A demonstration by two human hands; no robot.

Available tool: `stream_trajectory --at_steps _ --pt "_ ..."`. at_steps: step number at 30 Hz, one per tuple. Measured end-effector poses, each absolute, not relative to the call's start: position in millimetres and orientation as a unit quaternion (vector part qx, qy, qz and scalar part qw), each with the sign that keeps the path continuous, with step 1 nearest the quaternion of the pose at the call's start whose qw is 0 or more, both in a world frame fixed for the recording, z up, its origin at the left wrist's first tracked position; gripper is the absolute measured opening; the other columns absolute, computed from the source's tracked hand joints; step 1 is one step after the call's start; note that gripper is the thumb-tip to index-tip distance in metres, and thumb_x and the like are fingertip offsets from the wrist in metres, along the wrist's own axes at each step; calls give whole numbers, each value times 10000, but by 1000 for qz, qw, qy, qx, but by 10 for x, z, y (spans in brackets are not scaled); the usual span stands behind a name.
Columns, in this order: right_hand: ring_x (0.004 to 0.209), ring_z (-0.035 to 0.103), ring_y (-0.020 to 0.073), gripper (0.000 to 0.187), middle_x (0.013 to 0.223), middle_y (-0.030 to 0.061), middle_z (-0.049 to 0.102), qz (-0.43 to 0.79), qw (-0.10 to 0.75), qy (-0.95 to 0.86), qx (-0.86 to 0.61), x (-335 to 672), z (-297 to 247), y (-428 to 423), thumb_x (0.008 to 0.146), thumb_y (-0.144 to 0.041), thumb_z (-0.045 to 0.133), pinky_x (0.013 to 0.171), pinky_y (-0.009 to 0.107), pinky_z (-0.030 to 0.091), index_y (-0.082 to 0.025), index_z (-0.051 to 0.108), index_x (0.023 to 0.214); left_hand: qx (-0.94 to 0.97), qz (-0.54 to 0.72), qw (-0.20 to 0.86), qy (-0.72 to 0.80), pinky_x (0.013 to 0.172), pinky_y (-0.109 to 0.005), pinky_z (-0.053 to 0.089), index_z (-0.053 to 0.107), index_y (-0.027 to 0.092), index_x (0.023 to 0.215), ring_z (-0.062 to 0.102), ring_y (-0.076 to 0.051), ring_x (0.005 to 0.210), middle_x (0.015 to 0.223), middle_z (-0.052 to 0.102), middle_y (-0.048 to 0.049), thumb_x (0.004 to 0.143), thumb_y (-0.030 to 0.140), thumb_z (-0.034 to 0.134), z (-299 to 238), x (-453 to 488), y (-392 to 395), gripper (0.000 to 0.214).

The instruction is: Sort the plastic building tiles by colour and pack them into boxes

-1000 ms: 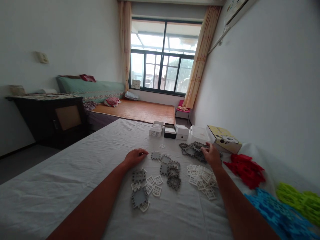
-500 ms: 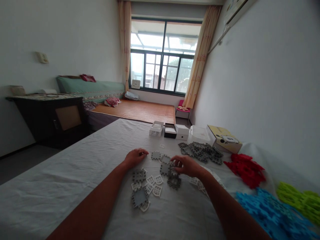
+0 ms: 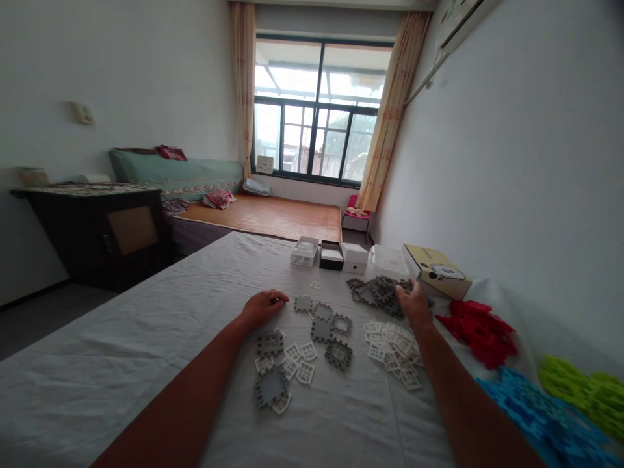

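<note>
Over at the table's [image 3: 146,364] right side: my right hand [image 3: 414,302] lies on the near edge of the grey tile pile [image 3: 375,290].
Right fingers [image 3: 407,294]: bent down onto the pile's tiles; from my feed I cannot tell whether they grip one.
Left hand [image 3: 266,305]: resting on the white sheet, well apart from the right hand.
Left fingers [image 3: 277,300]: curled in loosely, nothing visible in them, tips just beside a single grey tile [image 3: 303,303].
Between my hands: joined grey frames [image 3: 336,325], lying flat.
Nearer me: white lattice pieces [image 3: 299,354] mixed with more grey ones.
White lattice heap [image 3: 392,344]: just my side of the right hand, beside that forearm.
Right edge: red pieces [image 3: 480,328], blue pieces [image 3: 536,416], green pieces [image 3: 585,390].
Far edge: small boxes [image 3: 331,255], a clear tub [image 3: 387,261] and a yellow carton [image 3: 439,270], just beyond the grey tile pile.
</note>
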State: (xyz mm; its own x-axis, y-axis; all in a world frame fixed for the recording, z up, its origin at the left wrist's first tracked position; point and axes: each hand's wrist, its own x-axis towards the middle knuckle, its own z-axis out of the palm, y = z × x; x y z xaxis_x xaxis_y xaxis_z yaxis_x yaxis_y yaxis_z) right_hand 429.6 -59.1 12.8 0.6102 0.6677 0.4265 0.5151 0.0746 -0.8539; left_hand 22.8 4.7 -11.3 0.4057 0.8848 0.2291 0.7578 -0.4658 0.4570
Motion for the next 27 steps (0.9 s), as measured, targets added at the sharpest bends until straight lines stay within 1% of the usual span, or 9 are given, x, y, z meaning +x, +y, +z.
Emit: stream_trajectory --at_steps 3,6,8,10,13,17,19,23,27 --pt "901 622 229 455 1159 163 599 25 508 -536 -674 4049 227 -665 754 -321 523 901 409 465 -125 553 1164 824 222 148 500 798 -228 452 705 294 989 619 -159 911 1033 697 27 811 333 488 -101 229 35 283" --pt "857 629 207 356 1039 98 673 129 331 -718 -599 3681 234 -751 778 -345 552 845 375 482 -183 631 1084 823 222 150 502 796 -225 452 706 290 987 617 -158 919 1037 696 26 813 324 494 -101 225 35 276" --pt "885 620 217 365 1014 87 686 160 250 -766 -570 3481 173 -794 742 -342 623 843 370 470 -195 648 1075 826 222 145 498 785 -224 451 706 288 987 618 -157 911 1031 696 25 814 317 494 -106 221 39 275" --pt "872 612 219 393 992 89 688 151 220 -770 -579 3369 97 -815 697 -308 676 825 360 463 -186 653 1069 830 223 140 492 775 -227 450 706 287 986 620 -156 894 1025 696 23 814 314 492 -113 217 44 276" --pt "763 606 180 388 901 62 690 159 209 -766 -587 3345 31 -814 659 -272 706 716 296 474 -186 662 1035 832 227 136 488 770 -229 449 708 287 978 623 -156 876 1015 697 25 815 315 490 -120 217 47 274" --pt "651 585 135 249 745 19 663 204 229 -754 -582 3427 81 -797 675 -321 690 610 241 455 -168 690 871 829 225 141 492 770 -229 451 708 284 974 625 -154 878 1014 698 26 817 313 488 -117 221 45 272" --pt "588 560 122 246 648 0 625 251 265 -730 -578 3505 136 -785 700 -385 659 549 227 441 -156 681 789 829 222 142 493 776 -228 452 705 283 979 624 -154 886 1023 697 26 818 316 488 -111 223 42 273" --pt "490 528 117 364 560 -22 566 284 427 -617 -597 3797 197 -728 722 -516 594 464 233 453 -160 638 781 829 218 139 496 789 -225 449 701 285 984 619 -152 905 1033 696 28 818 313 489 -99 225 40 272" --pt "545 608 176 428 657 27 626 192 584 -472 -632 4187 117 -619 676 -530 617 511 313 545 -177 615 917 826 217 142 500 794 -236 453 704 286 979 621 -158 899 1030 698 25 811 307 491 -91 229 34 272"
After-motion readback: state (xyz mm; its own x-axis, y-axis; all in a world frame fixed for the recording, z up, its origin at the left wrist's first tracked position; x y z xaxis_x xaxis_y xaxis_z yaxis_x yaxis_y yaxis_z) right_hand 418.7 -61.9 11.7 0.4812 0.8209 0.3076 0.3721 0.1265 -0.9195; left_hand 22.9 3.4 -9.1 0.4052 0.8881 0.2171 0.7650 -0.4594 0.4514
